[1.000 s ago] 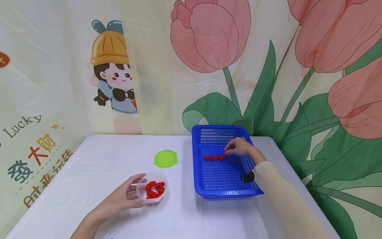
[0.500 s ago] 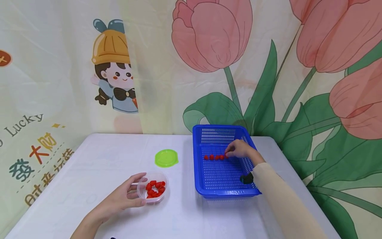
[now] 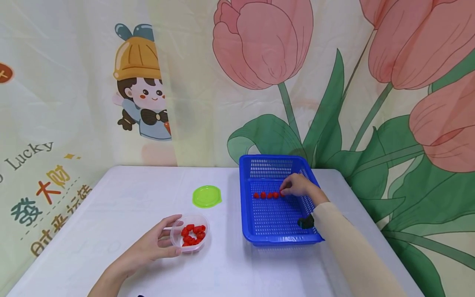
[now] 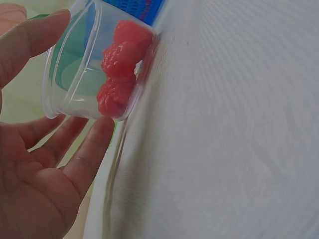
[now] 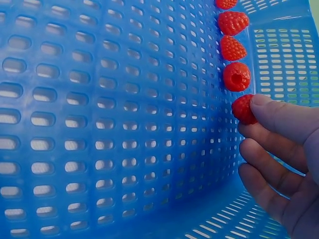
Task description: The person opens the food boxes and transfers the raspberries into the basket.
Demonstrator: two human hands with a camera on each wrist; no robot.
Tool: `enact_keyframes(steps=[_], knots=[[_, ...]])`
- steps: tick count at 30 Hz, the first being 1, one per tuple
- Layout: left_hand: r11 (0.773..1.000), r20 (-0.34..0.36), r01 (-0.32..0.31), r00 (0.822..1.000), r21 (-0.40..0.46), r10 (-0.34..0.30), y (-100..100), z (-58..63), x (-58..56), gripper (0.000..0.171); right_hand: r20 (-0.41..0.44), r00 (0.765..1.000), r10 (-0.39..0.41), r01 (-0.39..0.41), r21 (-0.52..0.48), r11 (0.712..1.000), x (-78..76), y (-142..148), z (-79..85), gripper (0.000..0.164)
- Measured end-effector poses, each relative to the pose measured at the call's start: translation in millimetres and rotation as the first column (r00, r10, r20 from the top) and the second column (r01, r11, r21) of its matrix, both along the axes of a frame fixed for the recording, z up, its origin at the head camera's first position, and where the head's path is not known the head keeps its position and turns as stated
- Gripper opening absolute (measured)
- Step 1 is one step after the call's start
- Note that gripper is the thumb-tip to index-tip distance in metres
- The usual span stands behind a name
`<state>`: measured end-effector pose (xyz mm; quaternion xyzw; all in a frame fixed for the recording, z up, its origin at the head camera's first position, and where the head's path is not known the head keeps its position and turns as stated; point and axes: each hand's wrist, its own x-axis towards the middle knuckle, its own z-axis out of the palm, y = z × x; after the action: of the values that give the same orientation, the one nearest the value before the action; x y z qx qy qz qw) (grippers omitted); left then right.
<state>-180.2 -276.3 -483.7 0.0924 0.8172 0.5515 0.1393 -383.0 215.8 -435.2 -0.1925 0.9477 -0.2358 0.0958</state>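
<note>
My left hand (image 3: 152, 241) cups the left side of a small clear plastic tub (image 3: 174, 243), its thumb and fingers around the wall. Several red raspberries (image 4: 119, 59) lie in the bottom of the tub, which stands uncovered on the table. Over the far part of a blue plastic basket (image 3: 256, 240), my right hand (image 3: 298, 185) pinches a raspberry (image 5: 244, 109) between thumb and fingers, low against the perforated floor. That berry ends a row of raspberries (image 5: 237, 76) stretching away along the basket floor. My fingers partly cover it in the head view.
A light green lid (image 3: 206, 196) lies flat on the white table (image 3: 222, 268), between tub and basket and farther back. The basket's walls rise around my right hand. A printed curtain (image 3: 196, 82) hangs behind the table.
My right hand has brought its raspberry slightly down to the right end of the row in the basket. My left hand and the tub stay in place.
</note>
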Motion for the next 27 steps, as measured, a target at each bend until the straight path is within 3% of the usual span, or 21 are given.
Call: enact_keyframes(steps=[27], knots=[[1.000,-0.002,-0.005,1.000,-0.002,0.005,0.0,0.8,0.6,0.091,-0.021,1.000,0.006,-0.006,0.034,0.999,0.2,-2.2,-2.9,0.005]])
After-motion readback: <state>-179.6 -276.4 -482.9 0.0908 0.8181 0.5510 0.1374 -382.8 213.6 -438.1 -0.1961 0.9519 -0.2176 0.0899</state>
